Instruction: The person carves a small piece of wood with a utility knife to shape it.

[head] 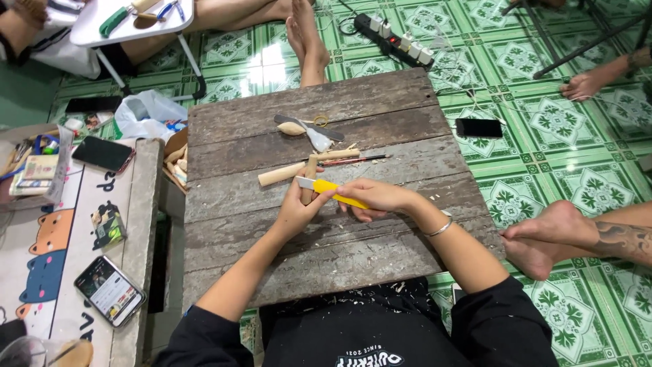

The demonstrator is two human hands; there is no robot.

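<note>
Green patterned floor tiles (564, 129) surround a low desk (380, 102) of weathered grey planks strewn with pale shavings. Two wooden sticks (288, 171) and a red pencil (353, 161) lie just beyond the hands at mid-desk. Right hand (377, 198) is closed around a yellow utility knife (333, 189), blade end toward the left. Left hand (297, 211) is wrapped around a small upright wooden piece (310, 178), which the blade touches.

Lit phone (109, 291): I see it lower left on mat, screen bright.
Dark phone (103, 154): upper left, black.
Floor phone (479, 128): black, on green tiles.
Small packet (108, 225): green-black, between the left phones.
</note>
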